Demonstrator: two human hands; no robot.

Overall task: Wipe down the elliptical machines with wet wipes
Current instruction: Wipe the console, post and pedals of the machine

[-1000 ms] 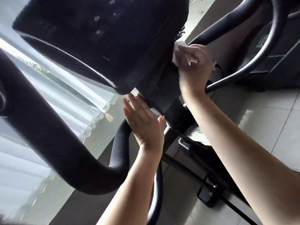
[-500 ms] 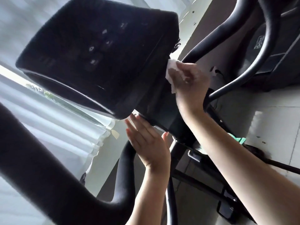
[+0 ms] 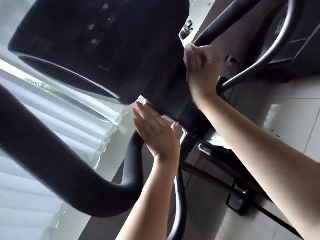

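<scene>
**Wipe pressed to the console's right side**

The right hand [image 3: 202, 70] lies over a white wet wipe [image 3: 187, 52] and presses it against the right side of the elliptical's dark console [image 3: 103, 49], just below the spot where a thin curved handlebar [image 3: 259, 63] meets the machine. The wipe's pale edge shows along the left of the fingers. The hand is blurred, so I cannot tell whether the fingers curl round the wipe or lie flat on it.

The left hand [image 3: 155, 134] holds nothing. Its fingers are straight and together, the tips touching the console's lower edge and the thumb standing apart toward the post.

A thick black handlebar [image 3: 52, 153] sweeps across the near left. Behind it hang pale window blinds [image 3: 57, 122], and on the right is a light tiled floor [image 3: 285, 122].
</scene>
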